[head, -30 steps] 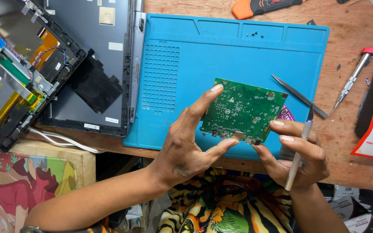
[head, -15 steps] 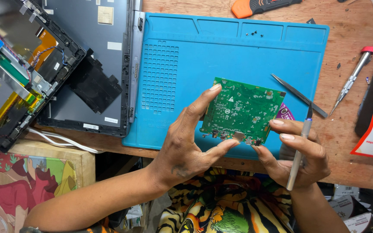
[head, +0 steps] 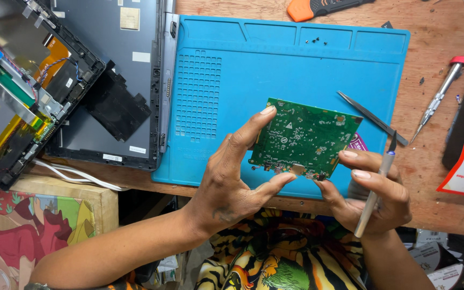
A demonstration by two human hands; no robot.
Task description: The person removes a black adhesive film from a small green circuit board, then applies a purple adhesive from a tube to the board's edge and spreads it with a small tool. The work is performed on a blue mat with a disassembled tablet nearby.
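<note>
Circuit board (head: 304,138), green, sits at lower centre of the frame, pinched by its edges between the left hand (head: 232,182) and right hand (head: 374,190), which also clamps a thin tool (head: 374,193). Edge-only grip seems wise. Beyond lie the blue mat (head: 243,80), tweezers (head: 371,117) and the wooden surface (head: 436,48).

Board over the mat's near edge

Held between hands (head: 226,182) (head: 374,196): board (head: 304,137) above mat (head: 285,70); laptop (head: 114,80) left, tweezers (head: 371,118) and screwdriver (head: 441,96) right.
</note>
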